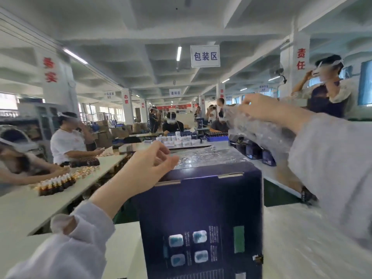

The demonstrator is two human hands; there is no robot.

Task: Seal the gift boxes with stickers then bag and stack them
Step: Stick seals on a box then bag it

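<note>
Starting at the left wall and working across:

- Long table (24, 208), white, running away from the viewer. Rows of small brown bottles (56, 185) stand on it. A seated worker (66, 141) in a white shirt is at its far side, and another is nearer at the picture's edge.
- Left hand (149, 168), grey sleeve pushed back, raised at the upper left corner of the gift box. Its fingers are curled with the thumb close to the forefinger. Whether anything thin is pinched between them cannot be told.
- Gift box (201, 208), dark blue, standing upright at the middle of the near worktop. The printed panel with four small pictures faces the wearer, and the top flap seam is visible.
- Clear film (203, 156), crinkled and shiny, lying just behind the box's top edge.
- White jars (177, 138) and a blue tray (217, 138), farther back on the middle table.
- Hanging sign (205, 56), white with dark characters, overhead.
- Bubble bag (255, 129), transparent, held up in the air to the right of the box and apart from it.
- Right hand (259, 109), raised, with fingers and thumb pinching the bag's upper edge.
- Dark boxes (253, 151), in a row on the table beneath the bag.
- Standing person (328, 97), far right, both arms lifted to the head.
- Near worktop (302, 248), covered in white sheeting.
</note>
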